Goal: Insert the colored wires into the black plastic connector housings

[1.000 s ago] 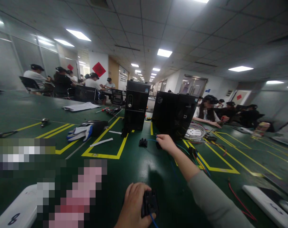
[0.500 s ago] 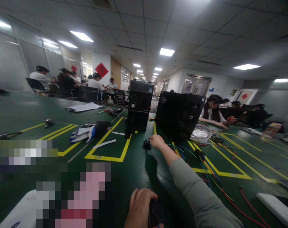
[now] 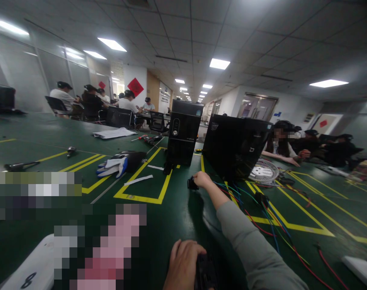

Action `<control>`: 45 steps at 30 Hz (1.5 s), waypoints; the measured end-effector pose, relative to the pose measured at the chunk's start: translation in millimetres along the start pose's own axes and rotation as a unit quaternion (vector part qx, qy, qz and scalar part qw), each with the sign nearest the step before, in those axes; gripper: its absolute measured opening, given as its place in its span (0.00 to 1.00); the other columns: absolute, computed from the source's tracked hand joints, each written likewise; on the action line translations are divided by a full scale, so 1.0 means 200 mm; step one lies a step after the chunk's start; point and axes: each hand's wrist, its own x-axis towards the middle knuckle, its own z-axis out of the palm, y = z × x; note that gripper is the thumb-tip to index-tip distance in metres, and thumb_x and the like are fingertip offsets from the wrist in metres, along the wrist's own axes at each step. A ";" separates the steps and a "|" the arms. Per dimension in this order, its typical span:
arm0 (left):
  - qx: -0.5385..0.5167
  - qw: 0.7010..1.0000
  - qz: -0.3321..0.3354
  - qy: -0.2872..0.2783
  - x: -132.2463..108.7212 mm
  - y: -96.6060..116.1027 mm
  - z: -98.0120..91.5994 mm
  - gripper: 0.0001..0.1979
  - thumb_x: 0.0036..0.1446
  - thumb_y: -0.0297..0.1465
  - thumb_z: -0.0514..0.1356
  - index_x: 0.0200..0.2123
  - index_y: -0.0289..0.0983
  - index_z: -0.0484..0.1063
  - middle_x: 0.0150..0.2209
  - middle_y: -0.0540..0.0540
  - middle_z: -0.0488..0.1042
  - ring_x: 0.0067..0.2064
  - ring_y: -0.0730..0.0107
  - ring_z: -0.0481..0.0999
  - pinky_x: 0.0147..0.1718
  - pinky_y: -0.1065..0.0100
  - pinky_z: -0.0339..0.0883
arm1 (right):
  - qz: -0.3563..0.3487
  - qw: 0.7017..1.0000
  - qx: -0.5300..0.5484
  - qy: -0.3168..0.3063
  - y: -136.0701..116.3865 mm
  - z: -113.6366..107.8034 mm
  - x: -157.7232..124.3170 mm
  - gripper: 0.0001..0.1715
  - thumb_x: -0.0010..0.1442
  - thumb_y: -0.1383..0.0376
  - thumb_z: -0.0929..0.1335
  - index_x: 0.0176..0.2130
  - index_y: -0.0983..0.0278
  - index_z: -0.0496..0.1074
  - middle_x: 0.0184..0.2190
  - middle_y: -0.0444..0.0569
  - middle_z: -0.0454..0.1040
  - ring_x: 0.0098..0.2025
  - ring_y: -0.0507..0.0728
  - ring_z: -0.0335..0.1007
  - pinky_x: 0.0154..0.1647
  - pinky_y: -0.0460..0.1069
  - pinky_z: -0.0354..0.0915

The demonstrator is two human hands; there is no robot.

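My right hand (image 3: 202, 179) is stretched out over the green table, its fingers closed on a small black plastic block (image 3: 192, 183). A dark shadow lies below it on the tabletop. Close to me, my left hand (image 3: 183, 262) is wrapped round a larger black plastic part with recesses (image 3: 207, 272); its lower end is cut off by the frame. The exact kind of either black part cannot be made out. Beyond my right hand stand two black computer towers, one upright (image 3: 183, 133) and a broader one (image 3: 232, 147) to its right.
Blue-and-white gloves (image 3: 113, 166), paper strips (image 3: 138, 180) and a sheaf of papers (image 3: 113, 133) lie to the left. Red, blue and green wires (image 3: 272, 219) spread across the right, near a round white basket (image 3: 263, 171). A co-worker (image 3: 282, 145) sits behind it.
The view has swung slightly left, so the scene sits farther right. The small block in my right hand appears turned a little. My left hand keeps its hold.
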 end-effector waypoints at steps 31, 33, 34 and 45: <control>-0.036 0.999 -0.021 0.017 -0.01 0.00 0.00 0.29 0.32 0.30 0.71 0.43 0.42 0.70 0.46 0.46 0.74 0.53 0.50 0.69 0.57 0.46 0.51 | 0.079 0.995 -0.060 0.011 -0.22 0.00 -0.03 0.18 0.63 0.61 0.66 0.51 0.66 0.67 0.49 0.52 0.70 0.46 0.58 0.70 0.45 0.57 0.68; -0.023 0.999 -0.024 0.006 0.00 0.01 -0.01 0.30 0.30 0.30 0.71 0.43 0.41 0.70 0.46 0.45 0.74 0.53 0.49 0.69 0.57 0.46 0.51 | 0.079 0.995 -0.063 0.021 -0.23 0.00 -0.06 0.17 0.63 0.61 0.66 0.50 0.66 0.68 0.48 0.52 0.70 0.45 0.58 0.70 0.43 0.56 0.69; -0.018 1.000 -0.025 0.001 0.00 0.01 -0.02 0.31 0.30 0.30 0.71 0.43 0.40 0.69 0.46 0.45 0.74 0.53 0.49 0.69 0.57 0.47 0.51 | 0.074 0.995 -0.065 0.029 -0.22 -0.01 -0.07 0.17 0.63 0.61 0.66 0.50 0.66 0.68 0.47 0.52 0.71 0.44 0.57 0.71 0.43 0.56 0.69; -0.043 0.998 -0.017 -0.034 -0.01 0.08 -0.10 0.27 0.33 0.24 0.66 0.42 0.40 0.67 0.45 0.45 0.71 0.50 0.52 0.67 0.56 0.48 0.48 | -0.163 0.960 -0.039 0.224 0.00 -0.07 -0.74 0.17 0.65 0.66 0.61 0.53 0.61 0.69 0.55 0.51 0.66 0.59 0.58 0.56 0.58 0.52 0.54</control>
